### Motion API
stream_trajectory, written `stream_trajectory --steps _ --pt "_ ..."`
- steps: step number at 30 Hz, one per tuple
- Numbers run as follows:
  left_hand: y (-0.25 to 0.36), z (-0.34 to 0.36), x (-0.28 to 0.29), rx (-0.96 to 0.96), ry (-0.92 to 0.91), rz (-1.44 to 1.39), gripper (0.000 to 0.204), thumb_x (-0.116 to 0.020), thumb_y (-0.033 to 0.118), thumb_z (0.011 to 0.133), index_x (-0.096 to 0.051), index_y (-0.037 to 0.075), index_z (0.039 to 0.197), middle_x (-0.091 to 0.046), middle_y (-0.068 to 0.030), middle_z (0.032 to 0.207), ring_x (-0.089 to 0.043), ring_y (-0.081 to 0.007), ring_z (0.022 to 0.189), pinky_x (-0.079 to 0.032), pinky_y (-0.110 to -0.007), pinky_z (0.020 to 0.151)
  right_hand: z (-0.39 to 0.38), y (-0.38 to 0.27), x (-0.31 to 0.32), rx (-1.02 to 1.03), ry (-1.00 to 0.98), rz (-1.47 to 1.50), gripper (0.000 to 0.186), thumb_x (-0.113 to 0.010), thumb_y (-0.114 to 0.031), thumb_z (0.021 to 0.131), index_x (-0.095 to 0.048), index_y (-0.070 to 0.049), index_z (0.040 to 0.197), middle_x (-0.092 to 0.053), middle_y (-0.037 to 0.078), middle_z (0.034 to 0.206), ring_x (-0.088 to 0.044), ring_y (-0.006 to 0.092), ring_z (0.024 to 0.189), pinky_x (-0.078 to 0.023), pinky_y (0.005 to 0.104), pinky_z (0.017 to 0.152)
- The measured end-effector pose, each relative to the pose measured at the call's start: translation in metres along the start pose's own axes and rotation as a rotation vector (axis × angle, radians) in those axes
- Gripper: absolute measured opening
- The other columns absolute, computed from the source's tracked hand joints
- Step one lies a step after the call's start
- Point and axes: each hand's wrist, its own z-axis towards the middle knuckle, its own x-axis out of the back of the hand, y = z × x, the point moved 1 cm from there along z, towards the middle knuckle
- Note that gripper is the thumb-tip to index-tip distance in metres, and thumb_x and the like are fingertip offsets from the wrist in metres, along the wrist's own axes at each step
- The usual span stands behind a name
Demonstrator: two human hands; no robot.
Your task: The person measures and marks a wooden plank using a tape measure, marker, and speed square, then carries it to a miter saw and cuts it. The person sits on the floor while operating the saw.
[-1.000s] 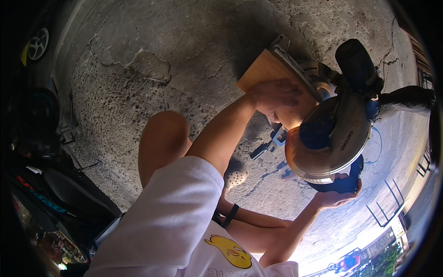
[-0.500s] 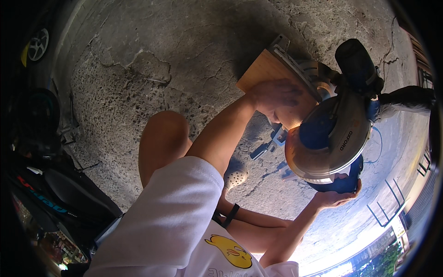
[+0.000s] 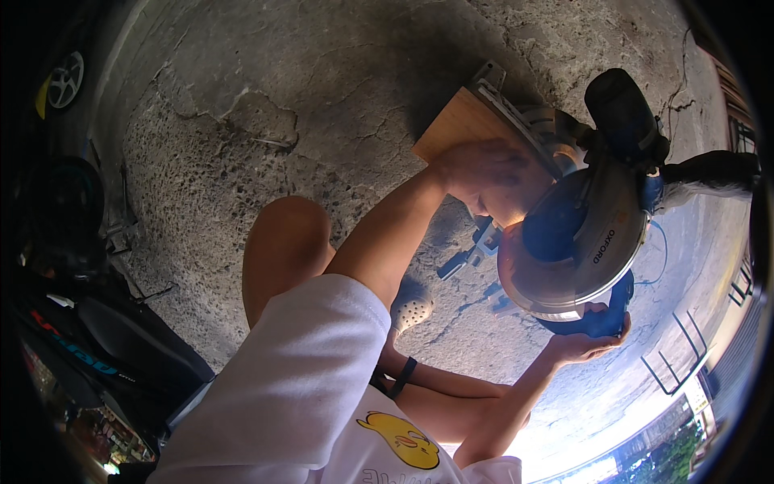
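My left hand (image 3: 484, 173) lies across a flat wooden board (image 3: 451, 121), its fingers spread over the top and its thumb at the near edge. The board rests against the metal fence (image 3: 516, 109) of a mitre saw (image 3: 609, 238). With my right hand (image 3: 588, 345) I grip the saw's dark blue handle (image 3: 601, 321); its fingers wrap round it and are partly hidden. A clear curved guard (image 3: 520, 278) covers the blade near the board's end. The cut line itself is hidden behind the guard and housing.
Rough, cracked concrete (image 3: 322, 105) lies under everything. A blue clamp-like part (image 3: 463, 260) of the saw juts out near my shoe (image 3: 414, 310). A black motorbike (image 3: 121, 339) stands at the left. Metal bars (image 3: 681, 355) and a thin blue cord (image 3: 665, 242) are at the right.
The orange glow along the guard's edge beside the board has faded. Both hands, the board and the saw look about where they were.
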Motion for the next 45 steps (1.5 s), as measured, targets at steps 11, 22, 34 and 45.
stream_trajectory --steps 11,22,34,45 --pt "0.001 0.0 0.008 -0.033 0.075 -0.083 0.077 -0.091 0.04 0.058 -0.067 0.019 0.129 -0.053 -0.0048 0.145 -0.042 -0.0315 0.141 -0.035 -0.045 0.119 -0.007 -0.019 -0.013 0.021 -0.008 0.082 0.065 -0.024 -0.06 0.11 -0.052 -0.005 0.131 -0.061 0.008 0.084 -0.059 0.0175 0.075 -0.054 0.0294 0.071" --pt "0.016 -0.004 0.011 0.103 -0.012 0.009 0.075 -0.09 0.044 0.063 -0.066 0.024 0.131 -0.046 0.0001 0.153 -0.039 -0.029 0.144 -0.038 -0.046 0.116 -0.007 -0.028 -0.02 0.043 0.016 0.187 0.063 -0.024 -0.058 0.11 -0.05 -0.005 0.131 -0.058 0.01 0.081 -0.054 0.0138 0.064 -0.047 0.0242 0.054" --pt "0.03 -0.004 0.009 0.218 -0.091 0.171 0.08 -0.086 0.052 0.065 -0.061 0.032 0.138 -0.04 0.001 0.161 -0.029 -0.025 0.152 -0.026 -0.053 0.122 -0.009 -0.024 -0.017 0.003 0.011 0.2 0.062 -0.024 -0.056 0.111 -0.051 -0.004 0.132 -0.058 0.011 0.086 -0.055 0.0156 0.067 -0.048 0.0261 0.057" --pt "0.045 0.014 0.008 0.485 -0.369 0.16 0.091 -0.09 0.045 0.066 -0.05 0.042 0.149 -0.026 0.0047 0.169 -0.019 -0.0216 0.158 -0.021 -0.069 0.119 -0.009 -0.034 -0.021 -0.014 0.019 0.218 0.06 -0.023 -0.055 0.112 -0.05 -0.005 0.132 -0.058 0.01 0.087 -0.054 0.014 0.065 -0.046 0.0235 0.054"
